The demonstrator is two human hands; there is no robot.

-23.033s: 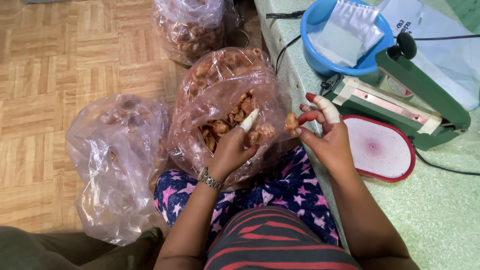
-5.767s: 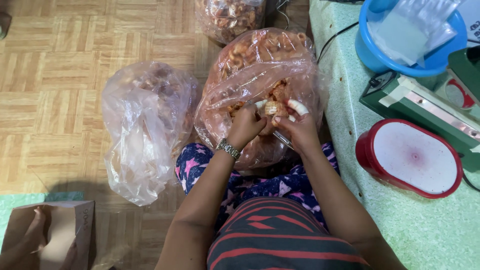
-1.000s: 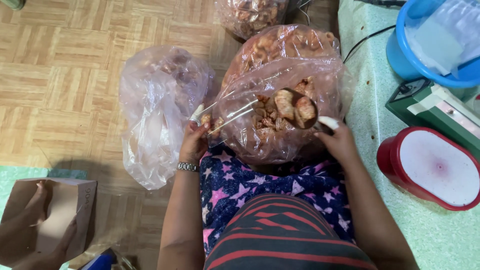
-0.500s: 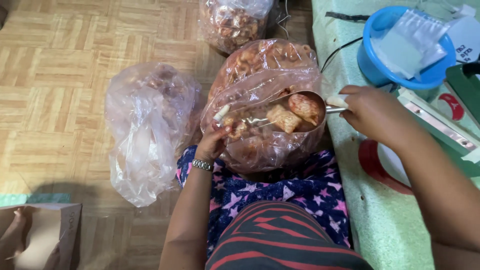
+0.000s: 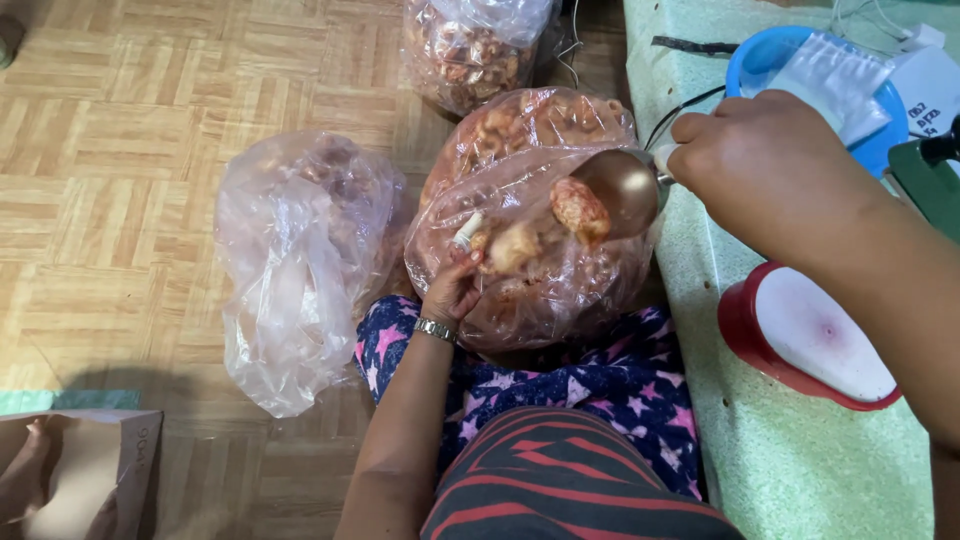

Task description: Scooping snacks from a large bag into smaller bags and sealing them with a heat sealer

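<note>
A big clear plastic bag [image 5: 545,290] of brown fried snack pieces stands on the floor before my knees. My left hand [image 5: 452,288], a taped finger up and a watch on the wrist, grips a small clear bag at the big bag's opening. My right hand [image 5: 775,165] is raised over the table edge and grips the handle of a metal scoop [image 5: 622,185]. The scoop is tipped to the left. A snack piece [image 5: 580,209] slides off its lip, and another piece [image 5: 514,246] lies below it near my left hand.
A crumpled clear bag [image 5: 290,260] lies to the left on the parquet floor. Another snack bag [image 5: 470,45] stands behind. The green table [image 5: 800,460] holds a red-rimmed scale [image 5: 815,340], a blue bowl [image 5: 755,60] of small bags and a green sealer. Another person's brown paper bag [image 5: 75,480] is at lower left.
My right hand has lifted higher and tipped the scoop. Pieces have slid out of it toward my left hand. My left hand has stayed at the bag's opening.
</note>
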